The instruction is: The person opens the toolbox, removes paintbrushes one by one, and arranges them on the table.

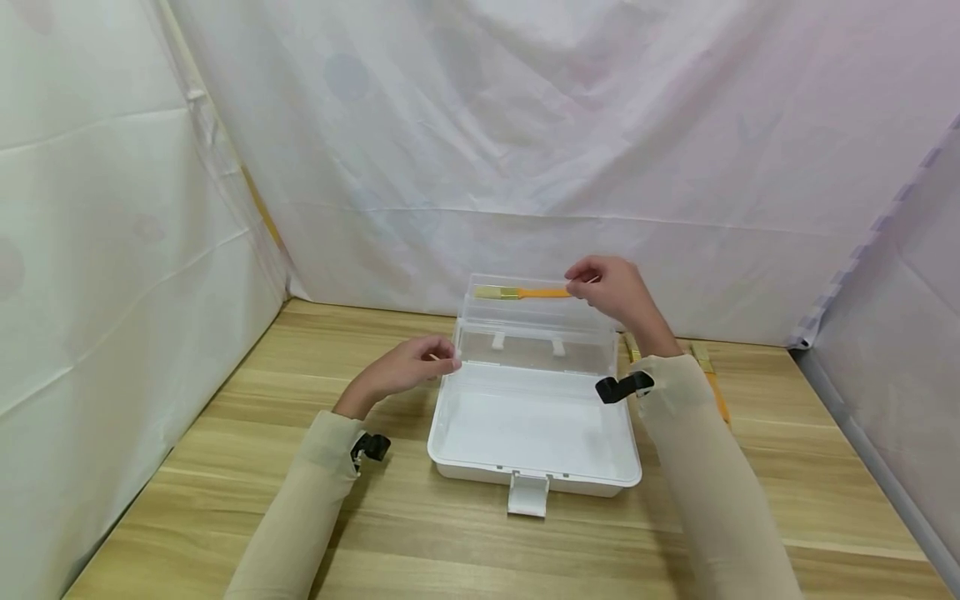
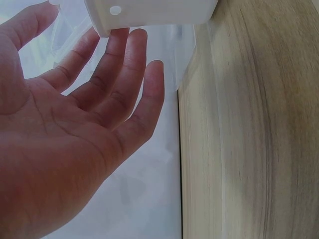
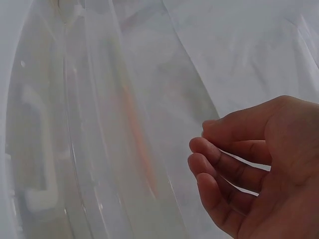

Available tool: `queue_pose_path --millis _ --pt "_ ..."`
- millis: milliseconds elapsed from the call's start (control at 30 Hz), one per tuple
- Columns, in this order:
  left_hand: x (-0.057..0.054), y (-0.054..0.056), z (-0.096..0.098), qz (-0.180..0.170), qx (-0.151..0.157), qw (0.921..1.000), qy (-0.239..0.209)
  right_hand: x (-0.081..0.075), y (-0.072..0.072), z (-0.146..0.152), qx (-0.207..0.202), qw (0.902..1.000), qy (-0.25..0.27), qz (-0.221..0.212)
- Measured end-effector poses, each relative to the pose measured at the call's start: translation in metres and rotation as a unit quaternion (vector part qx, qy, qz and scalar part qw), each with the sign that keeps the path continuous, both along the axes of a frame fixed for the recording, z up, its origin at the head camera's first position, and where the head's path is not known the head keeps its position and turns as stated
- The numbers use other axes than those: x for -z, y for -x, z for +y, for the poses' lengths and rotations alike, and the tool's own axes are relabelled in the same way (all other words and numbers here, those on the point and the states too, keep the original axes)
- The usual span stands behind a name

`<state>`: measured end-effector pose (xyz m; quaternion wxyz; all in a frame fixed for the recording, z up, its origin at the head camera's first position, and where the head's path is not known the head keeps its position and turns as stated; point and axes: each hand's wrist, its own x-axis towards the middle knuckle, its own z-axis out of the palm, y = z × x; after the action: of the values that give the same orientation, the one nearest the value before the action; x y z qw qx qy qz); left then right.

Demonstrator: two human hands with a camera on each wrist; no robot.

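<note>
A white box (image 1: 532,421) with a raised clear lid (image 1: 540,350) stands between my hands. My left hand (image 1: 408,367) is at its left back corner, fingers spread and gently bent; in the left wrist view the fingertips are right at the white rim (image 2: 154,12). My right hand (image 1: 611,287) is at the lid's upper right, thumb and fingertips together. A paintbrush (image 1: 540,292) with an orange handle overlaps the lid, its handle meeting the right fingertips in the head view. In the right wrist view only a blurred orange streak (image 3: 137,134) shows, apart from the fingers; I cannot tell what they pinch.
Two more paintbrushes lie right of the box: one (image 1: 717,396) beside my right sleeve, another (image 1: 632,346) partly behind the forearm. The box's white latch (image 1: 528,495) hangs toward me. White curtains (image 1: 525,150) stand behind and beside the wooden table (image 1: 450,550).
</note>
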<state>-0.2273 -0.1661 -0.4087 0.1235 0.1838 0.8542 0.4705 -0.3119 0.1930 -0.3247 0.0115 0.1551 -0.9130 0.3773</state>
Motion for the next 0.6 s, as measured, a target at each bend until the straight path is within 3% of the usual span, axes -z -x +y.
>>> queue_pose_path --millis 467,600 --pt "0.0 -0.001 0.001 0.001 0.002 1.0 -0.003 -0.003 0.023 -0.024 0.016 0.999 -0.024 -0.033" --pt "0.0 -0.001 0.001 0.003 0.001 1.0 0.002 -0.004 0.029 -0.033 0.002 0.9987 -0.036 -0.037"
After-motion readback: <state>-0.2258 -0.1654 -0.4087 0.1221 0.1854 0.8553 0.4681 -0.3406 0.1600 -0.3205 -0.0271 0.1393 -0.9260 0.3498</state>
